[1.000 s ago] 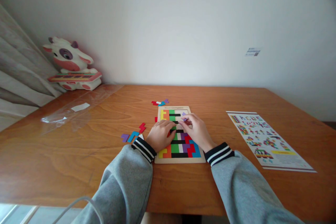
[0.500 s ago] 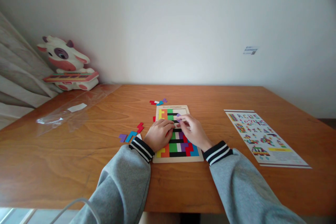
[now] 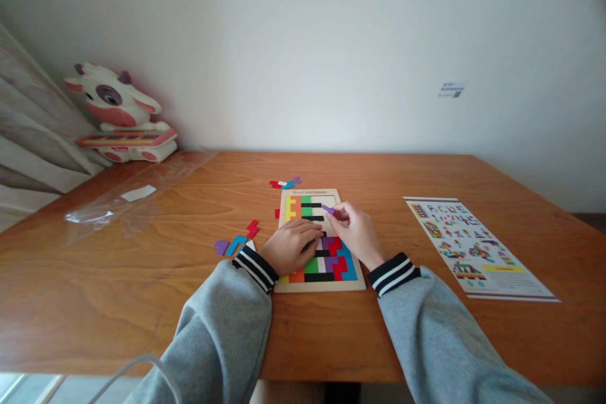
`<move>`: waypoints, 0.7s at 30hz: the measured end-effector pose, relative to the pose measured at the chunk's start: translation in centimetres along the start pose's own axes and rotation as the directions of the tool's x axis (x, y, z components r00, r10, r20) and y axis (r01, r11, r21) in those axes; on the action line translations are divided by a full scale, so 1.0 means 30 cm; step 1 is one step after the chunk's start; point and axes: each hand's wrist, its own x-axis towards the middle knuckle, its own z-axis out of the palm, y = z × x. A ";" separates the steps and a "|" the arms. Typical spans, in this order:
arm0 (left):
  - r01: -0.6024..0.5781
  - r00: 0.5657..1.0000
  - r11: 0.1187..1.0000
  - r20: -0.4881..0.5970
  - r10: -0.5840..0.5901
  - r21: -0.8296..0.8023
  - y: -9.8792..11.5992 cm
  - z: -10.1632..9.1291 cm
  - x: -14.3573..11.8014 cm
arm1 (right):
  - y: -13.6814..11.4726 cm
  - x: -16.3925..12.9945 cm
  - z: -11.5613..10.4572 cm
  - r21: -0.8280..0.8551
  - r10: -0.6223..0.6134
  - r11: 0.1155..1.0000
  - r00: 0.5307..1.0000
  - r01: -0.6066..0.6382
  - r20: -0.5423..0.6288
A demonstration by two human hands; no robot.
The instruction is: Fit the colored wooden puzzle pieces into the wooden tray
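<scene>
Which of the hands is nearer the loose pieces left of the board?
Left. The left hand rests on the puzzle board at its left edge, just right of the loose pieces. The right hand pinches a purple piece over the board's upper right, farther away.

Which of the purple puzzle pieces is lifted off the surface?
The small purple piece pinched in the right hand, above the puzzle board. The other loose purple piece lies flat on the table.
</scene>
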 end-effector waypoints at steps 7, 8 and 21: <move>0.135 0.984 0.991 -0.120 -0.134 -0.001 0.013 0.000 0.004 | -0.009 -0.001 -0.009 0.029 -0.034 0.999 0.999 0.033 0.023; 0.160 0.974 0.987 -0.160 -0.160 -0.009 0.012 0.001 0.004 | -0.014 -0.003 -0.009 0.034 -0.051 0.998 0.997 0.049 0.056; 0.204 0.918 0.950 -0.290 -0.269 -0.237 0.030 -0.007 0.017 | -0.061 -0.008 -0.033 0.149 -0.173 0.979 0.959 0.142 0.226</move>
